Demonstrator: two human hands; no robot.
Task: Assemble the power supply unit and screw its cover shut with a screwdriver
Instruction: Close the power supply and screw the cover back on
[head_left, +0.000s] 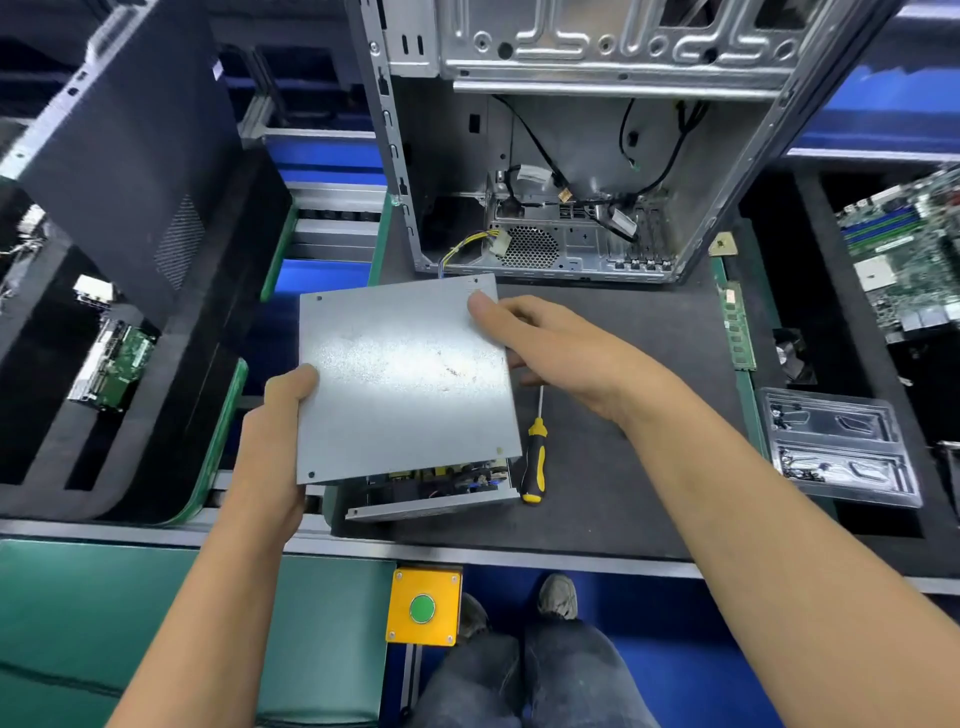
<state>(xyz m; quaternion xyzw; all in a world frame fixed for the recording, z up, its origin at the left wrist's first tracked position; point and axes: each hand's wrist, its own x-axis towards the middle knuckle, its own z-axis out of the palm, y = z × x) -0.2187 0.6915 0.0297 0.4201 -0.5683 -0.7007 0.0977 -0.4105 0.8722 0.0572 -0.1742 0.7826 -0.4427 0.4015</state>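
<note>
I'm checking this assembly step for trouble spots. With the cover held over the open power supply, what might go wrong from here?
1. The cover, held by the left hand and right hand, sits skewed over the power supply base; its screw holes may not line up.
2. Exposed wires at the base's near edge could get pinched.
3. The screwdriver lies close beside the base and might be knocked.

Left hand (278, 415): I'm gripping the cover (405, 379) at its left edge, thumb lying on top.
Right hand (561, 348): I'm pinching the far right corner, thumb on top, fingers curling under.
Forearms: I'm reaching both in, bare.
</note>
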